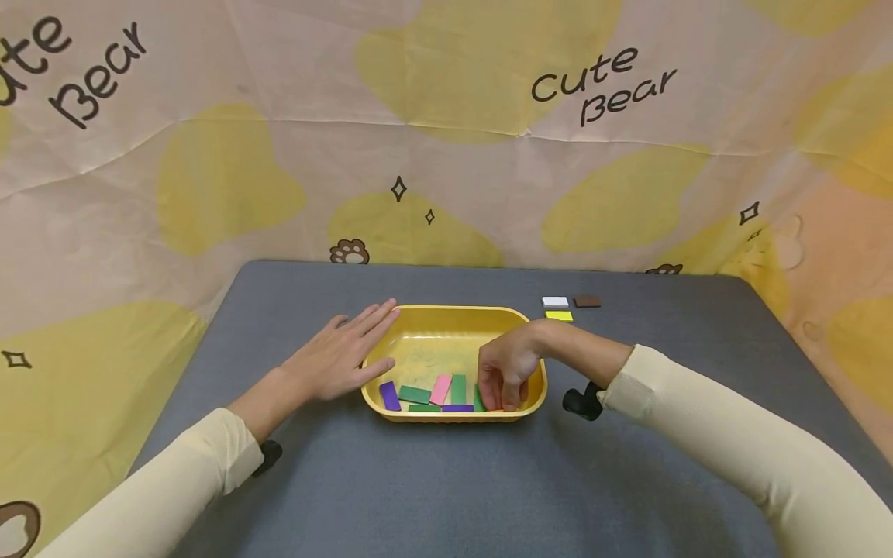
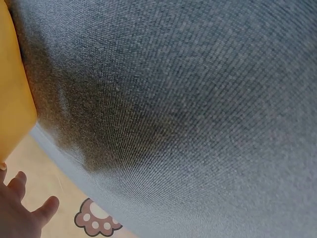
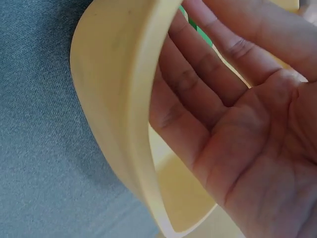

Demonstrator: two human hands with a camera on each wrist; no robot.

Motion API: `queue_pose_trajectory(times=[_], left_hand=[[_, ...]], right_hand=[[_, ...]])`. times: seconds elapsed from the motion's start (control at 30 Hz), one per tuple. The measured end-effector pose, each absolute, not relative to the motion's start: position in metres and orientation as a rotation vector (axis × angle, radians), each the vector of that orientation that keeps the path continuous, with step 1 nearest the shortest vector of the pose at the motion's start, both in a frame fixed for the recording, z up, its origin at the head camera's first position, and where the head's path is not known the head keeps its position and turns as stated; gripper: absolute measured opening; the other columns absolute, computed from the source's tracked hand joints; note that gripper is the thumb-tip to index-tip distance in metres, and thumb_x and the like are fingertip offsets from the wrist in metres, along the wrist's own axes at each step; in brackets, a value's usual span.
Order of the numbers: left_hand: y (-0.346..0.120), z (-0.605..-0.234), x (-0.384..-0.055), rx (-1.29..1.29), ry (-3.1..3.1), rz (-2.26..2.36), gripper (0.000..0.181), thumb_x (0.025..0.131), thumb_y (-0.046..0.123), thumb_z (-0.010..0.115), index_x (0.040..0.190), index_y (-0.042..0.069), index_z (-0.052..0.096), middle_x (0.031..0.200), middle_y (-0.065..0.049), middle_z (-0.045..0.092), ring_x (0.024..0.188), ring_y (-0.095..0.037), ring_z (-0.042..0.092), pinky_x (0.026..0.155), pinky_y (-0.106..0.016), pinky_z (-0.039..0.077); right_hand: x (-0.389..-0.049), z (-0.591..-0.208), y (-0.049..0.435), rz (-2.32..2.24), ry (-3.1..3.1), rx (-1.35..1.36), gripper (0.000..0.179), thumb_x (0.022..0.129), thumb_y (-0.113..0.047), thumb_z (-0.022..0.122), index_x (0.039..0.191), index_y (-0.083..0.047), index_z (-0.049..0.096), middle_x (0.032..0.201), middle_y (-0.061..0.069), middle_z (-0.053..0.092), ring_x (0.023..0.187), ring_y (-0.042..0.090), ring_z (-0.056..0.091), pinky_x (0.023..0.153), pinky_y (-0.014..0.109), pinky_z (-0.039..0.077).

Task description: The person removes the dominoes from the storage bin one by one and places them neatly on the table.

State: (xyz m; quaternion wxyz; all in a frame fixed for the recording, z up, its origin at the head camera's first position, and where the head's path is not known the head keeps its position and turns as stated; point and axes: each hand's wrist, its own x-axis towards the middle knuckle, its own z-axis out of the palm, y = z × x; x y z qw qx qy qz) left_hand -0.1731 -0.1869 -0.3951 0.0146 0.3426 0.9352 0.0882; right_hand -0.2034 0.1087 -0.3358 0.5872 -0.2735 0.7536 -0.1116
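Observation:
A yellow plastic tray (image 1: 446, 311) stands on the table with several small flat tiles along its near side. Among them are a pink tile (image 1: 441, 389), a purple tile (image 1: 390, 396), another purple tile (image 1: 457, 408) and several green tiles (image 1: 415, 395). My left hand (image 1: 345, 353) rests at the tray's left rim, fingers straight. My right hand (image 1: 508, 368) reaches down inside the tray's right end, its fingertips at a green tile (image 1: 477, 398) and an orange tile (image 1: 494, 411). In the right wrist view the tray's rim hides those fingertips, so any grip is unclear.
Beyond the tray's right corner lie a white tile (image 1: 555, 302), a brown tile (image 1: 587, 301) and a yellow tile (image 1: 559, 316) on the grey table (image 1: 446, 488). A printed cloth (image 1: 446, 155) hangs behind the table's far edge.

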Motion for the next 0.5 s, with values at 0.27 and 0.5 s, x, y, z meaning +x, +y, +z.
queue_pose_trajectory(times=[0.27, 0.5], left_hand=[[-0.187, -0.394, -0.172, 1.080, 2.914, 0.270, 0.077, 0.101, 0.054, 0.044, 0.160, 0.010, 0.019, 0.167, -0.006, 0.014, 0.150, -0.027, 0.021, 0.109, -0.063, 0.028], [-0.186, -0.393, -0.172, 1.066, 2.911, 0.276, 0.077, 0.101, 0.051, 0.047, 0.160, 0.011, 0.019, 0.167, -0.005, 0.013, 0.150, -0.028, 0.021, 0.110, -0.064, 0.027]], right_hand=[[-0.205, -0.329, 0.117, -0.275, 1.710, -0.661, 0.024, 0.085, 0.002, 0.072, 0.107, -0.007, 0.073, 0.090, -0.001, 0.067, 0.076, 0.010, 0.057, 0.071, 0.023, 0.051], [-0.206, -0.323, 0.121, -0.263, 1.731, -0.677, 0.023, 0.087, -0.003, 0.073, 0.107, -0.012, 0.074, 0.092, -0.001, 0.067, 0.078, 0.009, 0.057, 0.072, 0.025, 0.053]])
